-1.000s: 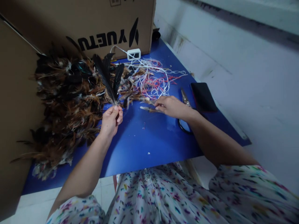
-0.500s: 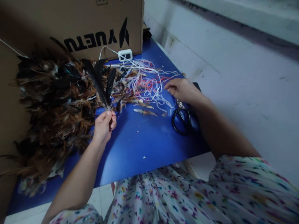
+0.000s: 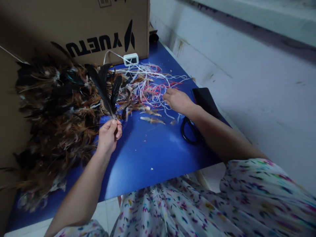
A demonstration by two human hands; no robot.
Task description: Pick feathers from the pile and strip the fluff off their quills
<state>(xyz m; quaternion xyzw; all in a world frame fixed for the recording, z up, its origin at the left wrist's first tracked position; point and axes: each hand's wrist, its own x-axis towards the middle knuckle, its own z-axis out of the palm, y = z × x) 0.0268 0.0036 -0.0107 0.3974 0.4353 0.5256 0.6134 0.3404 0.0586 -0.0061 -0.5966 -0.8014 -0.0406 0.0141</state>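
Observation:
My left hand pinches a small bunch of long black feathers by their quills, tips fanned upward above the table. At the right edge of a tangle of white and red ribbons, my right hand has its fingers pressed together among the strands. Whether a ribbon is caught between those fingertips is hidden. Just below the tangle lie a few loose brown feathers. Black-handled scissors rest beside my right forearm, which covers part of them.
A large heap of brown and black feathers covers the left of the blue table. Behind stand a cardboard box and a small white device with a dark screen. A black flat object lies right, near the wall.
My right hand left the loose feathers, passed over the scissors on the right, then moved back left to the ribbons. My left hand keeps hold of the black feathers. The view shifted slightly right.

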